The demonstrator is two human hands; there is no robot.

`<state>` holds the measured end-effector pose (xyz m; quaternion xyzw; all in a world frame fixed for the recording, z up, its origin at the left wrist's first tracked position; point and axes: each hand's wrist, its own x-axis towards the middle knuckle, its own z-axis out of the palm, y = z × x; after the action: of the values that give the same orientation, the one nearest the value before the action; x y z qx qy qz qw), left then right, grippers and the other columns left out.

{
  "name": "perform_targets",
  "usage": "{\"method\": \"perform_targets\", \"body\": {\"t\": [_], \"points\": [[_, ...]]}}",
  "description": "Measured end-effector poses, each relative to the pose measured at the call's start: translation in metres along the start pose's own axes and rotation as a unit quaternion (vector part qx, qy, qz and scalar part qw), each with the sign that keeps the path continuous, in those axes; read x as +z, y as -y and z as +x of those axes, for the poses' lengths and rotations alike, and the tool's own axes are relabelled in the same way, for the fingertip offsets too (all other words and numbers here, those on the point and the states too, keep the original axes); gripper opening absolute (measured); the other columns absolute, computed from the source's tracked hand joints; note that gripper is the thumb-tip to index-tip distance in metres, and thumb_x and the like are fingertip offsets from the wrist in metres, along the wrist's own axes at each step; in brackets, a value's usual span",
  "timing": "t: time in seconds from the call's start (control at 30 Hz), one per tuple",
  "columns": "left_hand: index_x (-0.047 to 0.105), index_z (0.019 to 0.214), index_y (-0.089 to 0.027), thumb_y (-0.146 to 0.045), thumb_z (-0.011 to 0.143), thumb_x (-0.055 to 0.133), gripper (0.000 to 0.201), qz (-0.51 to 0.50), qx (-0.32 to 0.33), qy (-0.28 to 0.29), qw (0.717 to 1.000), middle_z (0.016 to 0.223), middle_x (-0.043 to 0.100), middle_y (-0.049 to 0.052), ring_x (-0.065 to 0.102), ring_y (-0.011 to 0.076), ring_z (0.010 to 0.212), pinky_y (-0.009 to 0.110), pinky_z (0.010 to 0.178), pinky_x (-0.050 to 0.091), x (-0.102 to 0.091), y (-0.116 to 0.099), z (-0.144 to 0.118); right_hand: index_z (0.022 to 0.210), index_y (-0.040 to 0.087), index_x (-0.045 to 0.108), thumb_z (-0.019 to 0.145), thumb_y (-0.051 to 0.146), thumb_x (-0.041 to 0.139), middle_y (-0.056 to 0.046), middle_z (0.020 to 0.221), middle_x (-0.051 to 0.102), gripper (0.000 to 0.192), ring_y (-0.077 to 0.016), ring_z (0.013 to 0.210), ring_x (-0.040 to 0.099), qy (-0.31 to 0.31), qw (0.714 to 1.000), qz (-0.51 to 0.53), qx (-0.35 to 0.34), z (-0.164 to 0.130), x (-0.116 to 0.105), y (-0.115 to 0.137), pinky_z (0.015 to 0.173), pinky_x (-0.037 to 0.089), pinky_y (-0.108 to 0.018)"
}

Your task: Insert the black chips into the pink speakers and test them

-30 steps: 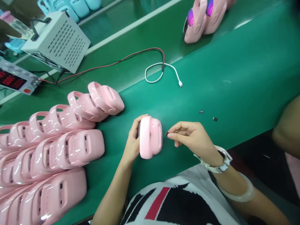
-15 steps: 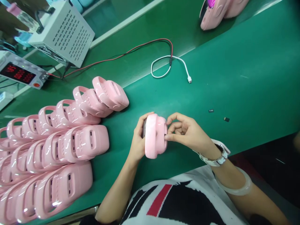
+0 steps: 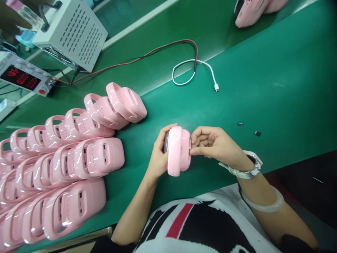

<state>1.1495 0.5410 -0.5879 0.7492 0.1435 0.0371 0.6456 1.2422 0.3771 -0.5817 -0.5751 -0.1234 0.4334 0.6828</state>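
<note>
My left hand (image 3: 158, 158) is wrapped round a glossy pink plastic device with a loop handle (image 3: 174, 151), its dark face turned to the left. It is held up over the green mat. My right hand (image 3: 210, 142) is at the device's right side, thumb and forefinger pinched against the recessed slot area there. Whatever lies between those fingertips is too small or hidden to make out. To the right of that hand, two small memory cards lie on the mat: a dark one (image 3: 240, 123) and one with gold contacts (image 3: 257, 133).
Rows of similar pink devices (image 3: 113, 154) fill the left side. A white USB cable (image 3: 210, 70) with a red lead runs to a power supply (image 3: 22, 77) beside a grey vented metal box (image 3: 76, 33). Another pink device (image 3: 250, 14) sits at the far edge of the green mat (image 3: 289, 80).
The whole view has shifted slightly to the right. My right fingertips stay at the device's slot side, and my left hand keeps its hold. The memory cards lie as before.
</note>
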Motion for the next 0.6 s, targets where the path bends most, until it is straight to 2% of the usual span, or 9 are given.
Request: {"method": "perform_targets", "body": {"t": [0.1,0.17,0.27,0.33,0.47,0.53,0.6], "points": [[0.056,0.119,-0.020,-0.037,0.077,0.067,0.046,-0.011,0.009,0.001,1.000,0.119,0.062,0.007,0.058,0.0236,0.104,0.031,0.088,0.045,0.000,0.002,0.000,0.071,0.017,0.056,0.054,0.025,0.089,0.006,0.054,0.058,0.038,-0.0055,0.045,0.048,0.007,0.999,-0.018,0.027,0.002,-0.002,0.003,0.038,0.033,-0.015],[0.057,0.118,-0.020,-0.036,0.076,0.068,0.046,-0.023,0.009,-0.010,1.000,0.119,0.062,0.006,0.057,0.0230,0.106,0.031,0.090,0.044,0.002,0.003,0.000,0.070,0.018,0.053,0.051,0.024,0.091,0.008,0.052,0.054,0.043,-0.0047,0.044,0.045,-0.018,1.000,-0.010,0.021,0.002,-0.001,-0.001,0.039,0.033,-0.015],[0.058,0.118,-0.021,-0.031,0.075,0.068,0.045,-0.040,0.005,-0.046,0.998,0.120,0.061,0.004,0.056,0.0217,0.110,0.029,0.095,0.042,0.008,0.004,-0.002,0.067,0.018,0.049,0.051,0.026,0.092,0.011,0.048,0.045,0.046,-0.0029,0.043,0.039,-0.067,0.997,0.023,0.001,-0.003,0.006,-0.018,0.040,0.031,-0.015],[0.058,0.119,-0.023,-0.030,0.075,0.067,0.045,-0.049,-0.004,-0.062,0.997,0.119,0.061,0.003,0.056,0.0211,0.108,0.029,0.094,0.042,0.011,0.004,-0.004,0.067,0.018,0.049,0.056,0.034,0.089,0.010,0.050,0.047,0.045,-0.0039,0.042,0.041,-0.083,0.995,0.062,0.004,-0.006,0.012,-0.030,0.040,0.033,-0.016],[0.057,0.119,-0.023,-0.032,0.074,0.068,0.047,-0.056,-0.027,-0.055,0.997,0.112,0.061,0.003,0.057,0.0214,0.099,0.030,0.085,0.045,0.011,0.004,-0.005,0.069,0.019,0.048,0.056,0.038,0.089,0.010,0.051,0.048,0.047,-0.0052,0.044,0.044,-0.113,0.986,0.120,0.008,-0.006,0.021,-0.042,0.042,0.037,-0.017],[0.056,0.120,-0.023,-0.035,0.075,0.067,0.048,-0.073,-0.046,-0.052,0.995,0.113,0.060,0.004,0.057,0.0220,0.095,0.031,0.082,0.046,0.010,0.005,-0.005,0.070,0.019,0.048,0.054,0.036,0.091,0.011,0.050,0.047,0.049,-0.0048,0.043,0.043,-0.102,0.987,0.125,0.018,-0.004,0.020,-0.041,0.043,0.036,-0.017],[0.055,0.121,-0.023,-0.034,0.078,0.061,0.045,-0.091,-0.062,-0.055,0.992,0.116,0.059,0.005,0.056,0.0223,0.096,0.032,0.081,0.047,0.010,0.006,-0.006,0.073,0.019,0.048,0.058,0.037,0.089,0.010,0.052,0.050,0.047,-0.0049,0.044,0.043,-0.061,0.988,0.138,0.032,-0.004,0.015,-0.039,0.045,0.038,-0.018]]}}
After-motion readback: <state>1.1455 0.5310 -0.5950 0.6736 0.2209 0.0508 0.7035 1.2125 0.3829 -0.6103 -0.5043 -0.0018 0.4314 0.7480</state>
